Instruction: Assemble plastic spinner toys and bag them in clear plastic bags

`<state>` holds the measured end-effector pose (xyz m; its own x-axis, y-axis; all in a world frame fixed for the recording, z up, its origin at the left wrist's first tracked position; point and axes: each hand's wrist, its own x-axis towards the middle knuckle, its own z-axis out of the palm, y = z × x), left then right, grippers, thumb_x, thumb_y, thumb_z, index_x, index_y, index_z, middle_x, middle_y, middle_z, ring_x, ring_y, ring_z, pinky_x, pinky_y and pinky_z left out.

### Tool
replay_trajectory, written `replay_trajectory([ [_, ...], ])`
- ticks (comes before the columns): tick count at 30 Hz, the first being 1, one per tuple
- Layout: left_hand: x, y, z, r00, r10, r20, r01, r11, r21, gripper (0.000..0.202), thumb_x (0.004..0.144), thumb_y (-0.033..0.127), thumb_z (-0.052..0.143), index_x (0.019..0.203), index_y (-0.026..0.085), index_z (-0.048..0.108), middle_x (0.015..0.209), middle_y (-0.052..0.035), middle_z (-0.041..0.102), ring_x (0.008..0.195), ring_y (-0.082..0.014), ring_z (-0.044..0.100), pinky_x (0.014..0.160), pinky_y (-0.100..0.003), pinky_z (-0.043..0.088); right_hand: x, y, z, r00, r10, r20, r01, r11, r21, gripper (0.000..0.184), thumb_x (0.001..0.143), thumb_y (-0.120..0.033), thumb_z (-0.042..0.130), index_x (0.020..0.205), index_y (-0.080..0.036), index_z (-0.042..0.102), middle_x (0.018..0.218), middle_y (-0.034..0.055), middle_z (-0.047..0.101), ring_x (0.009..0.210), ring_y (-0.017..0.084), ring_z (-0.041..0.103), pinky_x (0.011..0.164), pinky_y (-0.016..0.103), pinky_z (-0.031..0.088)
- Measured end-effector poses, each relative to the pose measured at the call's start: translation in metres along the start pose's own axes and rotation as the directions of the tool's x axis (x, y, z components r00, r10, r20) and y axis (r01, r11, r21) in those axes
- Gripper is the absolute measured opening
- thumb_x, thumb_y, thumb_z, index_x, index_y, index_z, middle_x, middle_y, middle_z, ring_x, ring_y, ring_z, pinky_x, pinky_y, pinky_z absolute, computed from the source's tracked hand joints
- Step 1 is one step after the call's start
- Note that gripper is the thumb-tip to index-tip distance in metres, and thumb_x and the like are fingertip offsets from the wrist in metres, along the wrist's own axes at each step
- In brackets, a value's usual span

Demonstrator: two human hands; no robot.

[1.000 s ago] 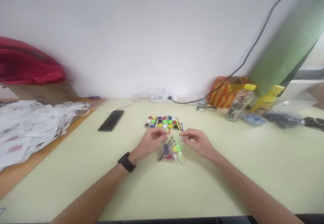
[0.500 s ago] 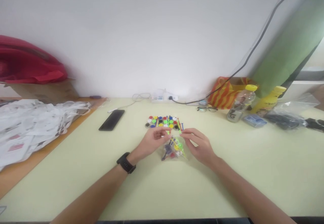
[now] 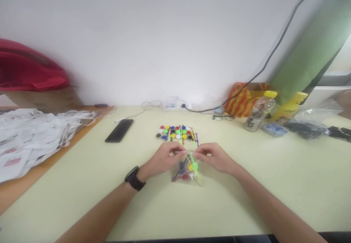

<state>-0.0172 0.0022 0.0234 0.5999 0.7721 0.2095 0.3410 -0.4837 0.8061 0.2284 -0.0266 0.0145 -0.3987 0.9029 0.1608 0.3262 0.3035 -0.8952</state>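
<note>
A clear plastic bag (image 3: 186, 171) hangs between my hands, holding coloured round pieces and thin sticks in blue, yellow, green and red. My left hand (image 3: 168, 157), with a black watch (image 3: 135, 179) on its wrist, pinches the bag's upper left edge. Thumb and fingers of my right hand (image 3: 215, 157) close on the upper right edge. Just beyond the hands lie several round coloured discs (image 3: 173, 131) in rows, with thin coloured sticks (image 3: 196, 139) among and beside them.
To the left is a black phone (image 3: 119, 130); white fabric bags (image 3: 35, 137) are piled beyond it. A power strip (image 3: 177, 105) sits by the wall. Eyeglasses (image 3: 223, 117), a clear bottle (image 3: 260, 112), a yellow bottle (image 3: 289, 108) and a striped bag (image 3: 238, 98) stand or lie to the right.
Both hands and the bag have come slightly nearer to me. My fingers have curled in closer on the bag's top edge, and the discs behind show more fully.
</note>
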Motion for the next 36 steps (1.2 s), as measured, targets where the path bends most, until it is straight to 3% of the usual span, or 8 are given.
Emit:
replay_trajectory([
  [7,0.001,-0.004,-0.004,0.992,-0.084,0.093,0.094,0.989,-0.117,0.029,0.096,0.041,0.061,0.083,0.016,0.07,0.076,-0.0021,0.067,0.07,-0.0137,0.057,0.065,-0.025,0.045,-0.005,-0.001,-0.01,0.995,0.094,0.042,-0.093,0.995,-0.029,0.033,0.093,-0.046,0.065,0.08,-0.017,0.073,0.057,-0.0014,0.06,0.051,0.012,0.055,0.054,0.024,0.045],
  [11,-0.001,0.0,0.001,0.992,-0.071,0.108,0.09,0.979,-0.183,0.026,0.097,0.039,0.06,0.097,0.017,0.073,0.091,-0.0055,0.072,0.081,-0.0163,0.063,0.074,-0.027,0.049,-0.008,-0.005,-0.005,0.99,0.104,0.093,-0.103,0.994,-0.023,0.034,0.097,-0.046,0.058,0.086,-0.018,0.072,0.063,-0.0004,0.062,0.051,0.012,0.055,0.052,0.024,0.043],
  [14,-0.003,0.002,0.007,0.99,-0.06,0.128,0.089,0.968,-0.234,0.025,0.095,0.037,0.063,0.1,0.016,0.075,0.098,-0.0079,0.074,0.086,-0.0179,0.065,0.079,-0.029,0.051,-0.009,-0.006,0.0,0.995,0.045,0.088,-0.041,0.998,-0.051,0.033,0.098,-0.045,0.057,0.087,-0.017,0.072,0.064,-0.0005,0.061,0.056,0.012,0.053,0.055,0.024,0.042],
  [18,-0.003,0.0,0.012,0.995,-0.066,0.077,0.082,0.969,-0.232,0.024,0.095,0.037,0.065,0.092,0.016,0.075,0.09,-0.0069,0.073,0.081,-0.0169,0.064,0.077,-0.028,0.051,-0.006,-0.005,0.005,0.998,-0.05,0.036,0.053,0.994,-0.099,0.032,0.096,-0.046,0.061,0.088,-0.018,0.074,0.072,0.0011,0.063,0.064,0.013,0.05,0.058,0.025,0.039],
  [23,-0.002,-0.001,0.011,1.0,-0.02,0.016,0.023,0.98,-0.196,0.024,0.092,0.039,0.069,0.089,0.017,0.079,0.092,-0.0073,0.073,0.086,-0.0179,0.064,0.08,-0.029,0.052,-0.003,-0.002,0.004,0.998,-0.045,0.039,0.048,0.996,-0.074,0.035,0.096,-0.046,0.06,0.084,-0.016,0.074,0.073,0.0019,0.064,0.065,0.013,0.049,0.061,0.025,0.04],
  [30,0.0,-0.007,0.002,0.98,-0.179,0.086,0.198,0.914,-0.353,0.029,0.086,0.043,0.077,0.092,0.015,0.081,0.089,-0.01,0.079,0.079,-0.0195,0.07,0.073,-0.03,0.056,-0.003,-0.003,-0.008,0.998,0.046,0.034,-0.046,0.999,-0.003,0.039,0.088,-0.054,0.069,0.086,-0.016,0.079,0.065,0.0019,0.065,0.057,0.013,0.05,0.056,0.026,0.043],
  [36,0.0,-0.005,0.0,0.971,-0.215,0.101,0.238,0.893,-0.383,0.031,0.08,0.043,0.082,0.09,0.014,0.081,0.086,-0.0109,0.08,0.073,-0.0192,0.072,0.07,-0.031,0.059,-0.007,-0.013,-0.02,0.996,0.056,0.072,-0.056,0.998,-0.015,0.04,0.087,-0.056,0.069,0.082,-0.017,0.079,0.061,0.0017,0.064,0.053,0.012,0.05,0.052,0.025,0.043],
])
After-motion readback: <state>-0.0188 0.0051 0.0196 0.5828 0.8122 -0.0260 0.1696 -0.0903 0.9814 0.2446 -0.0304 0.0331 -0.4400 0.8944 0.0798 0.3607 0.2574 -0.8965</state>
